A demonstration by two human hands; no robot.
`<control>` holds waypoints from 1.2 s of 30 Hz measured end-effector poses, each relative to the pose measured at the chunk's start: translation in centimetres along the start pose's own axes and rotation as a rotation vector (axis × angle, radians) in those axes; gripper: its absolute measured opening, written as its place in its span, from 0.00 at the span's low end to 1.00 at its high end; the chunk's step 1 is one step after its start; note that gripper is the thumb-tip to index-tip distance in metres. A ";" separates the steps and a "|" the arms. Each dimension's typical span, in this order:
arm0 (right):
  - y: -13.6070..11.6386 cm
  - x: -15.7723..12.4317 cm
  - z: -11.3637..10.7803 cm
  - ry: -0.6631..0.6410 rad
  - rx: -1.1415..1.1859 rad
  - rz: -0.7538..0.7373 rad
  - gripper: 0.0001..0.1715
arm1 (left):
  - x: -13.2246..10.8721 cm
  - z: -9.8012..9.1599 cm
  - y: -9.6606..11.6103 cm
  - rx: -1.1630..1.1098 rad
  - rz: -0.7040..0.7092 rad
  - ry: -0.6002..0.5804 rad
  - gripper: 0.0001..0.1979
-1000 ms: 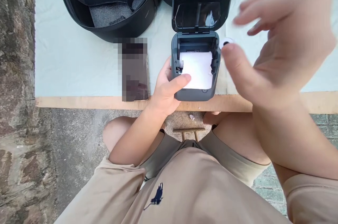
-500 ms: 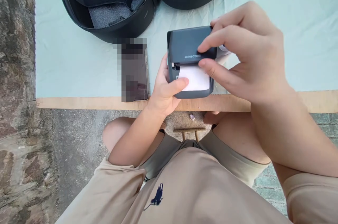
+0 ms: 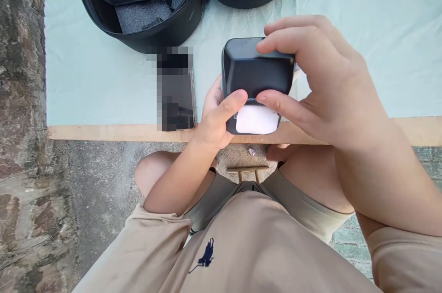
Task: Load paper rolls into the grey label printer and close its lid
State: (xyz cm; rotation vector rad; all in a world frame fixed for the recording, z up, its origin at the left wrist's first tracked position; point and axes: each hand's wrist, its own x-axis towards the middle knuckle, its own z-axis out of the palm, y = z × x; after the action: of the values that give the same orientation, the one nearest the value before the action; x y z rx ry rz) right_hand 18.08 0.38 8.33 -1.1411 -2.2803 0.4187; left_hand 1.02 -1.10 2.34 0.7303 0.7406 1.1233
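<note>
A small dark grey label printer stands at the table's near edge, its lid down. White label paper sticks out of its front. My left hand grips the printer's left side, thumb on the front corner. My right hand is wrapped over the lid, fingers on top and thumb at its front lip.
A phone lies flat just left of the printer. An open black carrying case with grey foam sits at the back on the pale green cloth. The wooden table edge runs across; my knees are below.
The printer's lid, open a second ago, has been swung down by my right hand and now lies shut over the paper roll. My left hand stayed on the printer's side.
</note>
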 end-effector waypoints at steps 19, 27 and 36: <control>1.4 -0.6 0.4 0.064 0.079 -0.072 0.18 | 0.4 0.8 0.1 -0.079 -0.065 0.168 0.29; 1.3 -0.6 0.2 0.038 0.103 -0.060 0.20 | 0.6 0.6 0.1 -0.142 -0.064 0.164 0.27; 1.1 -0.5 0.3 0.010 0.078 -0.054 0.24 | 0.4 0.3 0.0 -0.162 -0.056 0.116 0.20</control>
State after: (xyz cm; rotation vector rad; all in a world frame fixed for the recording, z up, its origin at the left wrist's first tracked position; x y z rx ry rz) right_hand 18.87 0.65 7.35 -1.0382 -2.2609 0.4753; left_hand 1.39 -0.75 2.45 0.5089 0.7534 1.1669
